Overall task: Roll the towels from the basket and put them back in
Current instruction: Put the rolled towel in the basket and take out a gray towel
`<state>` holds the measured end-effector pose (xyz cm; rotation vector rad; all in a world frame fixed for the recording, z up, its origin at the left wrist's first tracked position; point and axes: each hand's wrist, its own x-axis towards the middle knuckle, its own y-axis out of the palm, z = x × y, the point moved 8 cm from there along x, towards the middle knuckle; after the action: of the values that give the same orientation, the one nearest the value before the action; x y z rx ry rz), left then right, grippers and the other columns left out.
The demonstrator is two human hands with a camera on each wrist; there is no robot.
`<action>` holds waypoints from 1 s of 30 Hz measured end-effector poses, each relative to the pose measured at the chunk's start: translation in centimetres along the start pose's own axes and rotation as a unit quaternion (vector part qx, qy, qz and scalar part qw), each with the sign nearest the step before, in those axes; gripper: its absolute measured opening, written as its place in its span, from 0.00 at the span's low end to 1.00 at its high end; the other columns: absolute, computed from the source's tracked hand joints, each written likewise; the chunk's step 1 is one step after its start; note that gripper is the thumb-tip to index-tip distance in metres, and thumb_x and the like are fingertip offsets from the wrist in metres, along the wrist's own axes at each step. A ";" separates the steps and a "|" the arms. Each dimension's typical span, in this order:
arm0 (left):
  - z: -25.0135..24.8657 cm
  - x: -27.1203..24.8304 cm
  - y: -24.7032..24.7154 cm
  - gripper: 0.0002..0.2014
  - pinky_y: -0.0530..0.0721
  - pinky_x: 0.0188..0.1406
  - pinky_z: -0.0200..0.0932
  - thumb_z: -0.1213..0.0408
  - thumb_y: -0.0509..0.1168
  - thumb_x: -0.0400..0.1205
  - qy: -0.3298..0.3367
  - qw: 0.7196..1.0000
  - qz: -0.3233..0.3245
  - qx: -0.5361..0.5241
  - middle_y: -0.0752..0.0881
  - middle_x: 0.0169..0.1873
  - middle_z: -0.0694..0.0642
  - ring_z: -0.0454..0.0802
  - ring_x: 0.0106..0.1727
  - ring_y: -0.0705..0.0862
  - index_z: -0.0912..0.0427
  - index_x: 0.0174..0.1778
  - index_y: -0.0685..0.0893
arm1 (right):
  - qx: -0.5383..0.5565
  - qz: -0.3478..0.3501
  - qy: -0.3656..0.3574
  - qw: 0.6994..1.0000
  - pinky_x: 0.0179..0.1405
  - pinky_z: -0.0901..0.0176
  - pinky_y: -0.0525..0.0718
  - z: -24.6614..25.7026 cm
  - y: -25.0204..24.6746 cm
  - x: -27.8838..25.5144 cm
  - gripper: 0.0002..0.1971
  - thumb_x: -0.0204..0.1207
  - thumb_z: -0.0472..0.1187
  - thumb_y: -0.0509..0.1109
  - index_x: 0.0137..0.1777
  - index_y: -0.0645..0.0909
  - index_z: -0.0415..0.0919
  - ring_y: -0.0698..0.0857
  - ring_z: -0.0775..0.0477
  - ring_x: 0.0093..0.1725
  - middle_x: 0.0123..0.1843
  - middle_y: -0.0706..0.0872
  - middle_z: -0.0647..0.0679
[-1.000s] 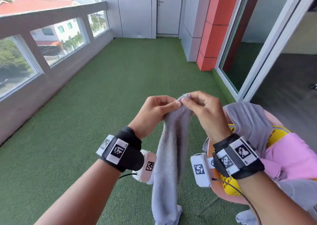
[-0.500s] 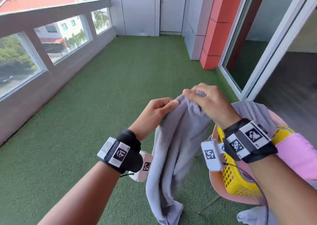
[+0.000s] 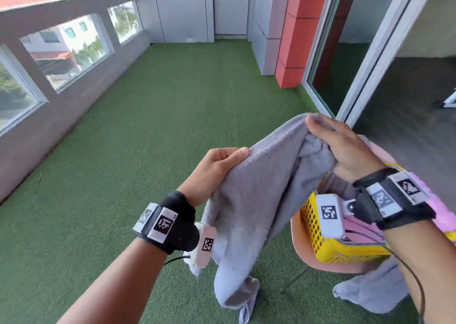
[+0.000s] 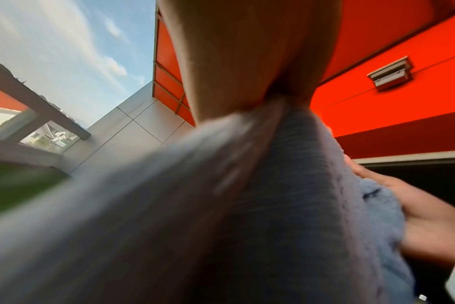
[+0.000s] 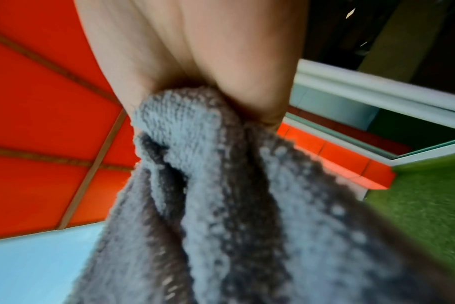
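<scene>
A grey towel (image 3: 256,200) hangs in the air between my hands, its lower end drooping toward the grass. My left hand (image 3: 217,165) pinches its left top edge. My right hand (image 3: 343,148) grips the right top edge, bunched in the fingers. The left wrist view shows the grey towel (image 4: 221,205) pinched under my thumb, and the right wrist view shows the towel (image 5: 221,185) gathered in my grip. The yellow perforated basket (image 3: 328,242) sits on a pink chair (image 3: 308,264) below my right wrist, holding a pink towel (image 3: 441,215).
Another grey towel (image 3: 370,291) hangs off the chair's front. Green artificial grass (image 3: 123,175) covers the balcony floor. A low wall with windows (image 3: 49,76) runs along the left. A red-and-grey pillar (image 3: 293,39) and sliding glass door (image 3: 357,52) stand to the right.
My hands have moved apart along the towel's top edge, the right one going right and away over the basket. The towel has spread from a narrow hanging strip to a wider sheet.
</scene>
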<state>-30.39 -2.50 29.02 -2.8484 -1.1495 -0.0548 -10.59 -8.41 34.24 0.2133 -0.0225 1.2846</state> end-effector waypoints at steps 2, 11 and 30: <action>0.6 0.1 0.1 0.18 0.73 0.26 0.39 0.53 0.63 0.85 -0.013 1.000 -0.017 0.017 0.80 0.30 0.55 0.47 0.29 0.76 0.64 0.36 0.81 | 0.030 -0.049 -0.006 0.998 0.48 0.65 0.85 0.7 -2.8 -0.3 0.09 0.75 0.44 0.71 0.38 0.90 0.43 0.89 0.56 0.42 0.39 0.91 0.50; 1.1 1.9 10.3 0.18 0.64 0.25 0.42 0.57 0.63 0.85 -0.044 0.995 0.055 0.077 0.72 0.29 0.55 0.48 0.30 0.67 0.63 0.31 0.77 | -0.116 0.087 0.097 0.985 0.47 0.60 0.74 -7.5 -2.8 -7.1 0.24 0.69 0.55 0.77 0.45 0.80 0.32 0.75 0.48 0.46 0.41 0.76 0.42; 5.5 -9.4 26.6 0.17 0.64 0.29 0.41 0.56 0.65 0.84 0.000 0.956 0.274 0.105 0.70 0.28 0.54 0.44 0.30 0.66 0.63 0.33 0.78 | -0.169 -0.122 0.128 0.970 0.69 0.51 0.74 -8.5 -9.5 -30.1 0.24 0.68 0.52 0.79 0.55 0.86 0.32 0.81 0.52 0.55 0.54 0.87 0.41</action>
<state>-18.66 -27.71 21.59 -2.8518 -0.3059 0.0910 -11.00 -38.08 20.44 -0.2388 0.0060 1.0348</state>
